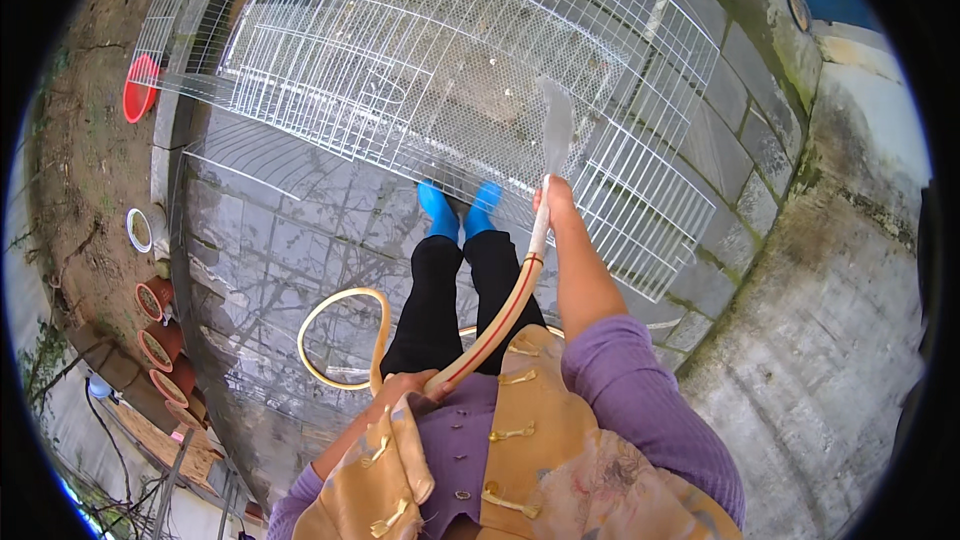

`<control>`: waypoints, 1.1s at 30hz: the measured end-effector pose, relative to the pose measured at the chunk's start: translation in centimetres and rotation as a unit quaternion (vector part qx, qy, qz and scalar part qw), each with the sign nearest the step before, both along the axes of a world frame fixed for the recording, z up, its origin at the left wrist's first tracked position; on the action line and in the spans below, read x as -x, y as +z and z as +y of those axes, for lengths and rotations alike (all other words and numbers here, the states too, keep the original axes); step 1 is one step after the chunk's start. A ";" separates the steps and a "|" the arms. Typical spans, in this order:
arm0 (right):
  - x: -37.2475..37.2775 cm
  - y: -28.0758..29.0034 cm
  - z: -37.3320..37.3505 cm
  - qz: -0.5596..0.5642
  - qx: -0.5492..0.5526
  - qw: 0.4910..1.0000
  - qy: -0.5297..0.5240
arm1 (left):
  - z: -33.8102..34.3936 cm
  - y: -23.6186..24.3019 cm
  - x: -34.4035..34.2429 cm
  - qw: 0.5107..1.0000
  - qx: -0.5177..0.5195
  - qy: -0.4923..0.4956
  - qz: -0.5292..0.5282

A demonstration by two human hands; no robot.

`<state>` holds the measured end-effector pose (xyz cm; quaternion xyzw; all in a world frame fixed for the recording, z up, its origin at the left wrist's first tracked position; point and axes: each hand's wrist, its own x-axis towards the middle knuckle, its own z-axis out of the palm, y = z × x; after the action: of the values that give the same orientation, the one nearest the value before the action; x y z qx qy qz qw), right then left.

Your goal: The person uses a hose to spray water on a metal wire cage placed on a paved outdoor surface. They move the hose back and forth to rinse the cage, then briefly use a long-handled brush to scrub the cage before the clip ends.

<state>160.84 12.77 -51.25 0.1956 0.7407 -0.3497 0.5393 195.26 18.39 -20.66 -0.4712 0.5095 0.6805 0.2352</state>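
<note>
A pale yellow hose [501, 325] with a red stripe runs across the front of my body. My right hand [562, 202] is closed round it near its mouth, and water [556, 125] sprays from that end away from me. At my waist, my left hand [405, 393] grips the hose further back, its fingers partly hidden. The spray falls on a large wire cage [330, 75] of thin metal bars lying on the ground in front of my feet. A fine mesh and a dirty patch show through the bars.
Blue boots [438, 208] are on my feet, close to the cage's near edge. A hose loop [302, 337] lies on wet paving [265, 230]. At left are a red basin [141, 88], a white bowl [139, 230] and several plant pots [158, 345]. A stained wall [810, 350] stands at right.
</note>
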 end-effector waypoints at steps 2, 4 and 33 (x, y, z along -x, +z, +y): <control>-0.1 -2.0 -0.1 0.023 -0.119 0.987 0.106 | -0.7 -1.8 0.8 0.998 -0.043 0.034 -0.010; -0.6 -4.5 0.0 0.024 -0.142 0.971 0.191 | -2.5 -2.4 1.7 0.996 -0.068 0.046 -0.016; 0.8 -10.5 -0.4 -0.031 -0.199 0.959 0.199 | -6.1 -7.5 5.2 0.996 -0.013 0.072 -0.044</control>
<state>160.09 12.41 -61.80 0.1583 0.8025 -0.0748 0.5704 190.11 12.26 -28.18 -0.5329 0.4547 0.6809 0.2136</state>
